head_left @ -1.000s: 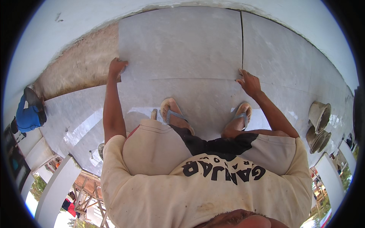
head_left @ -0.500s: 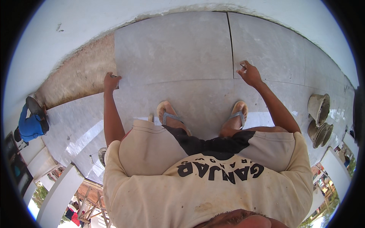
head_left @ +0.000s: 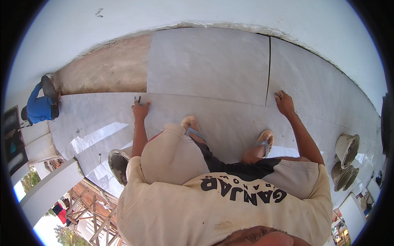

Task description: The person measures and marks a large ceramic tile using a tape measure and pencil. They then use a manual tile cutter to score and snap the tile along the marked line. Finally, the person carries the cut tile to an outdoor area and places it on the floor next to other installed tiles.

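A large grey floor tile [head_left: 207, 61] lies by the white wall, with a dark open joint along its right side. My left hand [head_left: 140, 110] is low over the floor just below that tile's near left corner. A small dark piece [head_left: 139, 99] shows at its fingers; its kind is too small to make out. My right hand [head_left: 285, 104] is at the near end of the dark joint, over the edge of the right-hand tile [head_left: 303, 78]. Its fingers are bent together round a small dark thing, mostly hidden. Both my feet in sandals stand on the laid tiles.
Left of the tile is a strip of bare sandy bedding [head_left: 108, 65]. A bucket [head_left: 119, 166] stands beside my left arm, and several mortar-stained buckets [head_left: 347, 149] stand at the right. A person in blue [head_left: 41, 102] crouches at the far left. The white wall [head_left: 172, 12] runs along the far side.
My left hand has come off the tile's left corner and moved nearer to me. My right hand stays by the joint's near end, fingers more curled. The view has turned left, showing more of the left bucket.
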`<action>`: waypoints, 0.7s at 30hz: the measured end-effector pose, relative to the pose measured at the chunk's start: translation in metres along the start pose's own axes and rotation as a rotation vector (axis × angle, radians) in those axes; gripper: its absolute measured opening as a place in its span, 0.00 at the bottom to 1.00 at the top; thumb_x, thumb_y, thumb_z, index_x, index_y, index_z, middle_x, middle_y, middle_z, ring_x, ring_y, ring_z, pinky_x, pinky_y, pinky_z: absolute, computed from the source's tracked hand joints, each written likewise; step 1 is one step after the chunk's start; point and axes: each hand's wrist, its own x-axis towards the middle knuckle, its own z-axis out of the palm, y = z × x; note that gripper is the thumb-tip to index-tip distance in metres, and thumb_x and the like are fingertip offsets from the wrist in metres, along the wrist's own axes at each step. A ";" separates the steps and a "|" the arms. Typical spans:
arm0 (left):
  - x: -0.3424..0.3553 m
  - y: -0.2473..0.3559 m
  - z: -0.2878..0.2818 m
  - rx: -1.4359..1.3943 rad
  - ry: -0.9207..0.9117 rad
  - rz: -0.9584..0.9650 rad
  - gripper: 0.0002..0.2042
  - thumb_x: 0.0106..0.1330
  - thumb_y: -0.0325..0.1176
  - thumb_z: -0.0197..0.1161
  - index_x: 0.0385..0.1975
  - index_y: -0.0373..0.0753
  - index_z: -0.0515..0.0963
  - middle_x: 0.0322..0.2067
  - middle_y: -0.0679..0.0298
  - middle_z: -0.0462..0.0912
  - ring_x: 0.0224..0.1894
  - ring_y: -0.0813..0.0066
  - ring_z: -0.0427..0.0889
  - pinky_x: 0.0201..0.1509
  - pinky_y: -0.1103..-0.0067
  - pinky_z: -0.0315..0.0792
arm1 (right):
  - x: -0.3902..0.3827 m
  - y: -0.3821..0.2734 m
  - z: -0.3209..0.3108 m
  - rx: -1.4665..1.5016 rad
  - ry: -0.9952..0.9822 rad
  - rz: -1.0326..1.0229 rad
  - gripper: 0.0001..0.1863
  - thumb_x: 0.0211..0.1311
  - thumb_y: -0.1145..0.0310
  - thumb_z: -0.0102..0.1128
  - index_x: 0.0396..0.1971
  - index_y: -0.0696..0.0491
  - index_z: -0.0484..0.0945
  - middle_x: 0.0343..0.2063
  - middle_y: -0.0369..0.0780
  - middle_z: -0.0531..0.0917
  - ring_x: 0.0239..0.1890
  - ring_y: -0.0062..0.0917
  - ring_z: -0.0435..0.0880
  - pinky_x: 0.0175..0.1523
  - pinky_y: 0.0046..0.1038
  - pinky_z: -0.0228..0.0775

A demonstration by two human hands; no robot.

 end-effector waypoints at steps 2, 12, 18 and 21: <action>-0.006 -0.006 0.001 0.010 0.040 -0.015 0.45 0.51 0.57 0.70 0.62 0.29 0.65 0.53 0.36 0.69 0.56 0.41 0.72 0.60 0.59 0.68 | 0.005 -0.007 0.003 0.019 0.020 -0.024 0.14 0.61 0.65 0.57 0.43 0.57 0.78 0.38 0.51 0.84 0.44 0.47 0.82 0.49 0.42 0.74; -0.004 0.061 -0.017 0.165 0.179 0.025 0.35 0.60 0.57 0.62 0.58 0.33 0.71 0.55 0.47 0.71 0.63 0.46 0.64 0.63 0.51 0.60 | 0.017 -0.020 0.010 0.132 0.062 0.028 0.14 0.61 0.64 0.58 0.41 0.58 0.80 0.36 0.50 0.85 0.42 0.42 0.85 0.48 0.37 0.75; 0.068 0.085 0.008 -0.189 0.158 0.130 0.30 0.63 0.56 0.57 0.49 0.31 0.77 0.50 0.42 0.77 0.57 0.40 0.71 0.59 0.55 0.65 | 0.031 -0.030 0.023 0.166 0.106 0.067 0.16 0.60 0.62 0.59 0.38 0.60 0.82 0.33 0.49 0.86 0.39 0.39 0.86 0.46 0.35 0.75; 0.086 0.105 0.019 -0.329 0.078 0.171 0.29 0.65 0.55 0.53 0.42 0.28 0.80 0.43 0.38 0.80 0.50 0.38 0.77 0.56 0.57 0.68 | 0.032 -0.031 0.022 0.133 0.096 0.107 0.17 0.59 0.61 0.59 0.38 0.60 0.83 0.30 0.47 0.86 0.35 0.35 0.86 0.43 0.33 0.74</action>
